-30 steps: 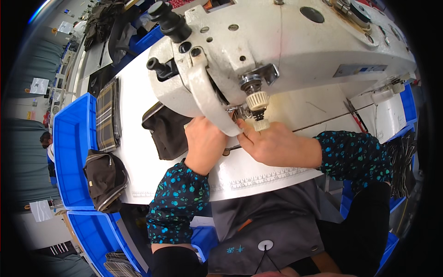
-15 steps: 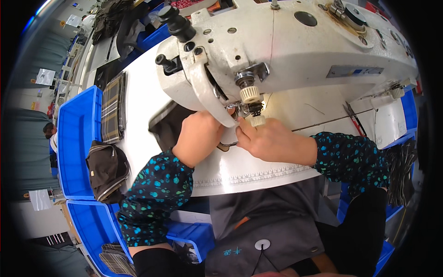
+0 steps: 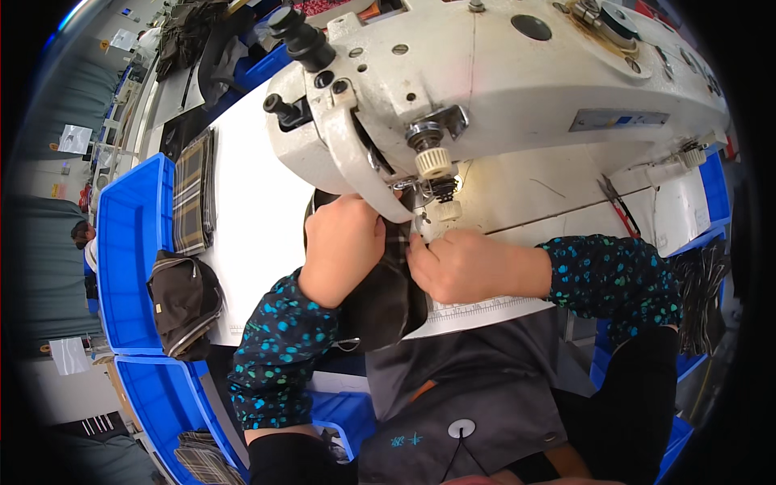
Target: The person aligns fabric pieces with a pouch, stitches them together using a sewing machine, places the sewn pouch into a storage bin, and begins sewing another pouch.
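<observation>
A dark brown cloth piece [image 3: 378, 303] with a faint check and a seam lies under the head of a white sewing machine [image 3: 501, 89], its lower part reaching the table's front edge. My left hand [image 3: 343, 246] is closed on the cloth left of the needle area, its fingertips partly hidden behind the machine's curved guard [image 3: 356, 170]. On the other side, my right hand [image 3: 457, 265] has thumb and fingers pinched at the cloth's right edge, just below the presser area. The needle itself is hidden by the guard and tension knobs.
Blue bins [image 3: 133, 218] line the left side. Beside them lie folded plaid cloth [image 3: 194, 194] and a brown zippered pouch [image 3: 184, 303]. Red-handled scissors [image 3: 618, 206] rest right on the white table [image 3: 250, 153]. A printed ruler [image 3: 477, 308] runs along its front edge.
The cloth has swung from left of the machine head toward me and now covers part of the ruler. My right hand has shifted slightly left and down.
</observation>
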Tool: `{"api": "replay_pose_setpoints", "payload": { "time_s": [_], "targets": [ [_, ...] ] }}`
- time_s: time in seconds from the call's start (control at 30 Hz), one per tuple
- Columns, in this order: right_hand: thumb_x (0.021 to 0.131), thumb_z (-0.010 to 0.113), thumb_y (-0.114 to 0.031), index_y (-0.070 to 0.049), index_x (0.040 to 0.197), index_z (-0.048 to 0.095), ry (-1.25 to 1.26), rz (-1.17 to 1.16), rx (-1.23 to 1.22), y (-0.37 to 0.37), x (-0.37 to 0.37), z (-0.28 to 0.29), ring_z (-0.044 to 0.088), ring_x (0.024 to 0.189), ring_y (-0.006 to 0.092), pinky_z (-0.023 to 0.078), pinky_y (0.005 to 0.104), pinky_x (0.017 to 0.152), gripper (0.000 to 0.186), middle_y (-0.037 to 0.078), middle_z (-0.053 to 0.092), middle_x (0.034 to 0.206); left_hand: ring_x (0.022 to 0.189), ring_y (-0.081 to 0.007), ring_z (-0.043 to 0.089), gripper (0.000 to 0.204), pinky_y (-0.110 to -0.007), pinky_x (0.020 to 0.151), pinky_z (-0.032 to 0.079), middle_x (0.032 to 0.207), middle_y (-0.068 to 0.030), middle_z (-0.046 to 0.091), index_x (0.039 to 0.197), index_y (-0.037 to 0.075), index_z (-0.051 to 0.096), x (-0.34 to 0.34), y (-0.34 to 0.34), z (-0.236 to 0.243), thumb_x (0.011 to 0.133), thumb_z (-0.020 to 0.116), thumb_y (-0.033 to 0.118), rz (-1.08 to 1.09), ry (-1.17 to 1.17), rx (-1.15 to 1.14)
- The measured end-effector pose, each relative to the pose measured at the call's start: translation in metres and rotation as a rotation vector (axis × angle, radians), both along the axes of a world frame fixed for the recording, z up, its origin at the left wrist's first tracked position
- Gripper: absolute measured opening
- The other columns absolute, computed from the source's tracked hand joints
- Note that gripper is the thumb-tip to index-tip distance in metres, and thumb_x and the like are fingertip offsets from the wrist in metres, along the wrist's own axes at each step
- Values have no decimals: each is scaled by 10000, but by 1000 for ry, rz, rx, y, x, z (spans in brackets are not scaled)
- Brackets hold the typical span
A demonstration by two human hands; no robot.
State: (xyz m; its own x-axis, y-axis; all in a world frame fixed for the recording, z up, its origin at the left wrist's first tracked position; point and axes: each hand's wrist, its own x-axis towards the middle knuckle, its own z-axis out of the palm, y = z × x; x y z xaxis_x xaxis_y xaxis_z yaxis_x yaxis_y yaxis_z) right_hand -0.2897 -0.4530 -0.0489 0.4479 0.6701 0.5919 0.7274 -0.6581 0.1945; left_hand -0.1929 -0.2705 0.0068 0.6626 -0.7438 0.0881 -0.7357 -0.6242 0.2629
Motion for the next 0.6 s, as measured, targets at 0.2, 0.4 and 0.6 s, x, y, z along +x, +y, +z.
{"api": "replay_pose_setpoints", "payload": {
  "time_s": [0.2,0.4,0.6],
  "targets": [
    [759,650,-202,0,857,742,108,10,6,1,-12,13,585,588,144,427,265,483,243,209,729,940,720,-291,655,386,-403,608,517,864,-75,619,1114,118,766,-19,-5,-1,744,695,32,1,-181,45],
    [739,626,-199,22,962,752,90,-93,-126,5,-28,13,532,538,105,379,248,466,338,217,747,982,672,-290,628,360,-386,588,492,855,-84,617,1167,48,743,-19,3,2,810,701,40,-66,65,-94],
    [719,614,-201,62,971,745,122,-70,-114,7,-27,13,563,514,124,390,250,452,387,280,740,966,643,-289,625,357,-385,572,488,828,-81,616,1166,49,743,-25,-4,4,813,704,71,-31,50,-93]
  ]
}}
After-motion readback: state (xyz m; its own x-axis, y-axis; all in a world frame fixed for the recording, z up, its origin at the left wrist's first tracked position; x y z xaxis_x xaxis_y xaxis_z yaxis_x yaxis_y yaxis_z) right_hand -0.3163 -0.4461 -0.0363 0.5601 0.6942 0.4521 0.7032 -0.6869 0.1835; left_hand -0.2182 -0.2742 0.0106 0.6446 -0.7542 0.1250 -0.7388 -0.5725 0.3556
